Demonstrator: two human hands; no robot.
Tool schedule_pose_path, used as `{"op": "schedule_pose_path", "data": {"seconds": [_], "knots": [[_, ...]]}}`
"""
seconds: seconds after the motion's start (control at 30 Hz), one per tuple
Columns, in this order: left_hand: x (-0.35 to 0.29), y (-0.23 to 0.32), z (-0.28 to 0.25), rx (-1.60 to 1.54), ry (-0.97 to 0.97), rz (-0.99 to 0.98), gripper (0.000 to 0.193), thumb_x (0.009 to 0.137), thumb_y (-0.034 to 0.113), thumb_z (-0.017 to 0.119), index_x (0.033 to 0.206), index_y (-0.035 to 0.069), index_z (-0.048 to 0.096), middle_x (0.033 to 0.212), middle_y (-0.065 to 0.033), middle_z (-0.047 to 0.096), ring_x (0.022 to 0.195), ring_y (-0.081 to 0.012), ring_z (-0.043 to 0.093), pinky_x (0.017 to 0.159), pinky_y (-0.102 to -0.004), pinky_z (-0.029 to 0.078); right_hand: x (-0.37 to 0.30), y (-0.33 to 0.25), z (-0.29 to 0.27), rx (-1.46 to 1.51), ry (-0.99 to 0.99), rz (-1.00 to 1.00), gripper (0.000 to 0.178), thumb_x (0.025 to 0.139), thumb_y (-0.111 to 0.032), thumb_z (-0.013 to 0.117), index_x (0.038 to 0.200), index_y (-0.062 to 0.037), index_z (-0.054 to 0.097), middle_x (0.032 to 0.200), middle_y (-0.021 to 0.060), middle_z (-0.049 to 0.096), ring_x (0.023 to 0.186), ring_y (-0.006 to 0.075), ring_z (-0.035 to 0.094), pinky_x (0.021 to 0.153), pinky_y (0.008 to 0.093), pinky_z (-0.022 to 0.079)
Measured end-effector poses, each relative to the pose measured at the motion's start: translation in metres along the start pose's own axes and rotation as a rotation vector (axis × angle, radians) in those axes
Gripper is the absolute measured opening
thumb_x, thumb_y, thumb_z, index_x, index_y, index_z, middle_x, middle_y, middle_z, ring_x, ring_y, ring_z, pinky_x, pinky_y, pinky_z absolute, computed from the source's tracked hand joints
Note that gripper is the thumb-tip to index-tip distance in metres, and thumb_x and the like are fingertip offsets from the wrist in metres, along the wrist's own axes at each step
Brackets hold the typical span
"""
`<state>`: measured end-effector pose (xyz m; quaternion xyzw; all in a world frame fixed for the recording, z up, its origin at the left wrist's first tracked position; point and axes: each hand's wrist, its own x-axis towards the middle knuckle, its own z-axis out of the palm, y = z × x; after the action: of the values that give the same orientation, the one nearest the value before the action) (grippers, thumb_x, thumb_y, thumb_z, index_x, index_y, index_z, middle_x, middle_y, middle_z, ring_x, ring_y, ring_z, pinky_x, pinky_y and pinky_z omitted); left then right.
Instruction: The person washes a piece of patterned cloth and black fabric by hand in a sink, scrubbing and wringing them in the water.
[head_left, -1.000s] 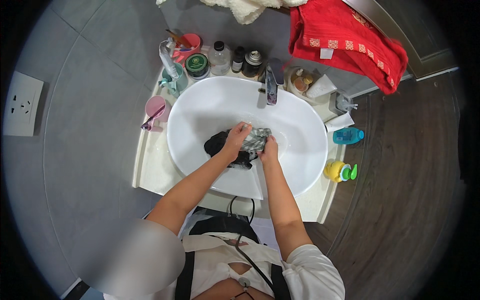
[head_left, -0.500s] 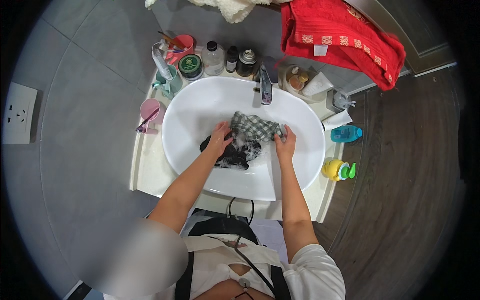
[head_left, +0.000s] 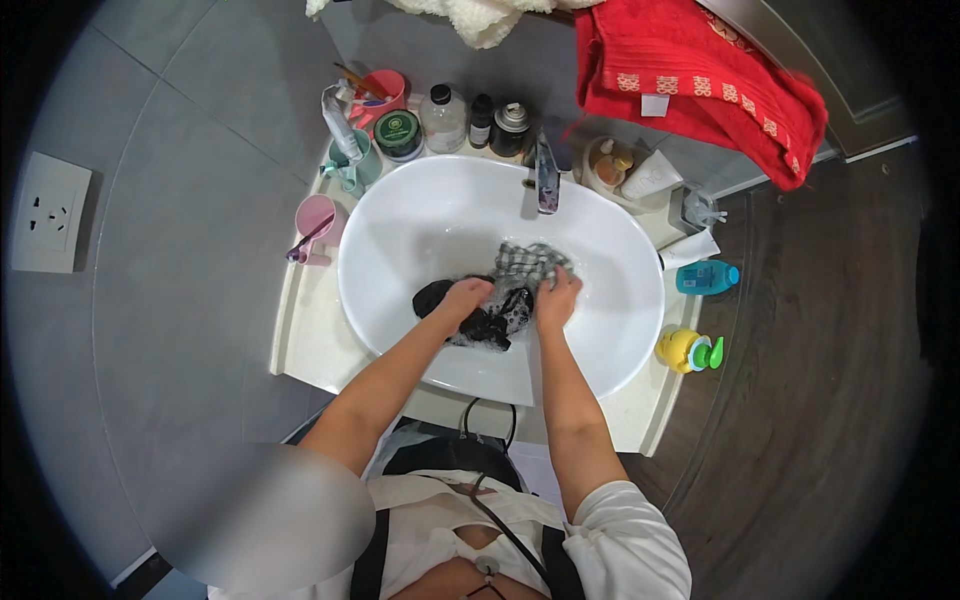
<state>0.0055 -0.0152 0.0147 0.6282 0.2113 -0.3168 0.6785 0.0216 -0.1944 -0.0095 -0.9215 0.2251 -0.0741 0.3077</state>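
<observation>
Pinching: right hand (head_left: 558, 296), its grip on the near right edge of a checked cloth (head_left: 525, 262). Left of it: left hand (head_left: 467, 298) on black cloth (head_left: 488, 328), finger closure unclear. Around both: white sink (head_left: 615, 300). Checked cloth probably soft, limp, slippery, water-heavy; best gathered by an edge.

I see the white sink (head_left: 610, 310) brightly lit, softly shadowed inside; the floor (head_left: 820, 360) dims, edges curving into black.

The pale countertop (head_left: 318, 335) is occupied by a white basin (head_left: 612, 300), with a pink cup (head_left: 315, 214) set left of it, a green-lidded jar (head_left: 398, 133) behind it and a yellow pump bottle (head_left: 680, 350) to its right.
</observation>
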Motion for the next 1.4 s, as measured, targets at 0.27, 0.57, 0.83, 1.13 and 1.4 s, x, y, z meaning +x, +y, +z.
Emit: {"op": "schedule_pose_path", "data": {"seconds": [0.27,0.57,0.83,1.13,1.4], "knots": [[-0.002,0.007,-0.002,-0.736,0.005,-0.034,0.038,0.085,0.035,0.049,0.112,0.007,0.046,0.110,-0.0075,0.047,0.098,-0.0211,0.048,0.085,-0.0350,0.040,-0.006,0.003,-0.032,-0.064,-0.135,-0.017,0.031,0.070,-0.012,0.056,0.100,-0.0068,0.055,0.116,0.0143,0.041,0.093,0.0331,0.052,0.076,0.0402,0.045],[-0.015,0.036,0.012,-1.010,-0.125,-0.044,0.039,0.084,0.037,0.050,0.115,0.012,0.045,0.104,-0.0105,0.050,0.090,-0.0224,0.052,0.077,-0.0365,0.046,-0.067,-0.104,-0.093,0.442,-0.247,-0.609,0.035,0.067,-0.007,0.055,0.101,-0.0053,0.053,0.100,0.0139,0.052,0.092,0.0312,0.051,0.077,0.0357,0.044],[-0.040,0.065,0.024,-0.746,-0.113,-0.009,0.032,0.080,0.043,0.056,0.084,0.011,0.049,0.067,-0.0010,0.049,0.059,-0.0114,0.049,0.052,-0.0255,0.044,-0.083,-0.117,-0.091,0.434,-0.178,-0.609,0.019,0.072,-0.018,0.062,0.078,-0.0022,0.053,0.087,0.0115,0.049,0.080,0.0290,0.050,0.066,0.0365,0.042],[-0.041,0.066,0.040,-0.769,0.093,-0.029,0.023,0.085,0.032,0.051,0.085,0.008,0.052,0.072,-0.0029,0.053,0.059,-0.0158,0.053,0.051,-0.0321,0.045,-0.054,-0.107,-0.067,0.344,-0.073,-0.380,0.019,0.079,-0.021,0.053,0.085,-0.0026,0.052,0.091,0.0155,0.049,0.085,0.0326,0.049,0.071,0.0393,0.041],[-0.032,0.024,0.052,-0.515,-0.011,-0.309,0.028,0.083,0.039,0.049,0.085,0.011,0.053,0.072,-0.0019,0.054,0.055,-0.0154,0.051,0.041,-0.0295,0.037,-0.022,-0.063,-0.053,0.185,-0.081,-0.356,0.026,0.085,-0.027,0.047,0.072,-0.0042,0.050,0.070,0.0169,0.054,0.064,0.0348,0.053,0.058,0.0396,0.042]]}}
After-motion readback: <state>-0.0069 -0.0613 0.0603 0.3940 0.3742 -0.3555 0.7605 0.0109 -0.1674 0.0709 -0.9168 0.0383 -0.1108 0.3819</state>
